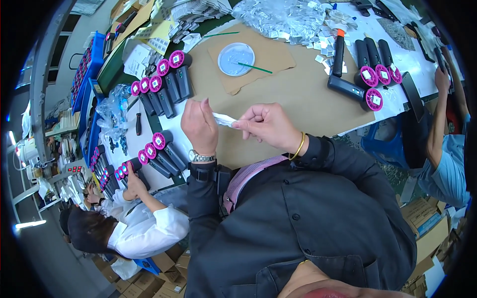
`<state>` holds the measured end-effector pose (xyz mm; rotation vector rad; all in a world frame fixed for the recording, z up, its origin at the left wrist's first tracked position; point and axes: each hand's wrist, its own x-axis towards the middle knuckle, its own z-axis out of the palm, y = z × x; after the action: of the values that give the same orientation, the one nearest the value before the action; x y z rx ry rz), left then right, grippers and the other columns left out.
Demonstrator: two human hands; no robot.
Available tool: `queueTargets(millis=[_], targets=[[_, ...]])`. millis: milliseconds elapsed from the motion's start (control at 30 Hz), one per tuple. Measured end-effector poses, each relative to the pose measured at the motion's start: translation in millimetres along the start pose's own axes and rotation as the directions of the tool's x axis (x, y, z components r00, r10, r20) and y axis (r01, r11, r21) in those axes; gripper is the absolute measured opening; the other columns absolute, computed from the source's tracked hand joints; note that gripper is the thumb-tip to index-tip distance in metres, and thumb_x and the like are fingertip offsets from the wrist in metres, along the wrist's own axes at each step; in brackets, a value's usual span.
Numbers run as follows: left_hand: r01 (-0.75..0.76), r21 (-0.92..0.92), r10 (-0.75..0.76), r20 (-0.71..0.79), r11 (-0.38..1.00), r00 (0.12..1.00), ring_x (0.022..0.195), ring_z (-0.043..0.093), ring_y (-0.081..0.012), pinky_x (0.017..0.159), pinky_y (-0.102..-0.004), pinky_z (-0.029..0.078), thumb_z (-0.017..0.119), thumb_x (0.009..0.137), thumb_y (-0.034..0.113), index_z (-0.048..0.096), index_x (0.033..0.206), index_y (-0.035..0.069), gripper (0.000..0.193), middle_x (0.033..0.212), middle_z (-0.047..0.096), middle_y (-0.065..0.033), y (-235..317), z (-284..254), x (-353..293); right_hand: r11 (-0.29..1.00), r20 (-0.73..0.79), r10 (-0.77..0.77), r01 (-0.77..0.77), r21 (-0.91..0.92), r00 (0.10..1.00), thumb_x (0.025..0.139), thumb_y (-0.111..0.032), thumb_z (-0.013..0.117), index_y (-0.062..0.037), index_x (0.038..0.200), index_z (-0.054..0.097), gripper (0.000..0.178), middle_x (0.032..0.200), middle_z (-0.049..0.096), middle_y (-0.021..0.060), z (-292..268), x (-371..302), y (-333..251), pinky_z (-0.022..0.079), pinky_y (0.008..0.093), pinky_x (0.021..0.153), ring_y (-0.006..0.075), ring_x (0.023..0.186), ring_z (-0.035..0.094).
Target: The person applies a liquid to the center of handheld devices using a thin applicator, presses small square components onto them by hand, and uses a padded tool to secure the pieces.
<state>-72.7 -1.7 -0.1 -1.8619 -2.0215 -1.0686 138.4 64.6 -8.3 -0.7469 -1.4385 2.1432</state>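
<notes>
A crumpled white strip, perhaps tissue or cloth (pixel 224 119), stretches between my two hands above the brown work surface. My left hand (pixel 200 125) is closed around one end, its thumb pointing up. With thumb and fingers pinched, my right hand (pixel 268 126) grips the other end. Beyond them, a round pale dish (pixel 236 59) with a whitish-blue content sits on a cardboard piece (pixel 278 58), a thin green stick (pixel 255 67) lying across its rim. To the left of my left hand lie several black-handled devices with magenta round ends (pixel 155 82).
More such devices (pixel 373 99) lie at the right, near an orange-and-black tool (pixel 339 52). Clear plastic bags (pixel 280 20) and small white squares fill the far side. A screwdriver (pixel 138 124) lies at left. Co-workers sit left (pixel 144 231) and right (pixel 442 166).
</notes>
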Motion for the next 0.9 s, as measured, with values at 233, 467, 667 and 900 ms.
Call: queueTargets(millis=[233,467,667,900], targets=[[0.029,0.148,-0.012,-0.119,0.989,0.993,0.072,0.057,-0.0398,0.062,-0.0492,0.041,0.065,0.111,0.016,0.063,0.092,0.001,0.025,0.082,0.056,-0.0164,-41.2,3.2,30.0,0.982,-0.011,-0.133,0.131,-0.138,0.991,0.111,-0.020,0.074,0.0008,0.102,0.076,0.023,0.080,0.075,0.0018,-17.8,-18.9,-8.2,0.050,0.0226,0.062,0.0046,0.068,0.065],[0.045,0.278,0.018,-0.219,0.960,0.976,0.096,0.063,-0.0345,0.083,-0.0505,0.047,0.062,0.111,0.020,0.070,0.097,0.005,0.022,0.087,0.063,-0.0114,-66.3,33.8,72.8,0.980,-0.090,-0.150,0.136,-0.143,0.985,0.110,-0.018,0.075,-0.0007,0.098,0.074,0.021,0.080,0.070,-0.0014,-44.9,-41.9,-2.4,0.050,0.0209,0.062,0.0044,0.071,0.067],[-0.132,0.628,0.106,0.079,0.767,0.991,0.120,0.064,-0.0256,0.106,-0.0549,0.037,0.067,0.100,0.018,0.079,0.105,0.014,0.013,0.105,0.074,-0.0041,-98.1,68.2,57.4,0.954,-0.263,-0.261,0.208,-0.215,0.929,0.108,-0.016,0.078,-0.0020,0.094,0.073,0.020,0.080,0.071,-0.0017,-54.9,-61.5,-6.5,0.048,0.0221,0.060,0.0037,0.070,0.066],[-0.153,0.647,0.144,0.067,0.747,0.987,0.122,0.065,-0.0246,0.107,-0.0524,0.038,0.075,0.104,0.034,0.079,0.094,0.013,0.024,0.103,0.077,-0.0026,-76.1,48.0,63.7,0.927,-0.345,-0.184,0.046,-0.372,0.920,0.106,-0.012,0.079,-0.0004,0.098,0.076,0.014,0.082,0.073,-0.0016,-98.6,-107.4,-24.8,0.049,0.0220,0.062,0.0032,0.072,0.066]])
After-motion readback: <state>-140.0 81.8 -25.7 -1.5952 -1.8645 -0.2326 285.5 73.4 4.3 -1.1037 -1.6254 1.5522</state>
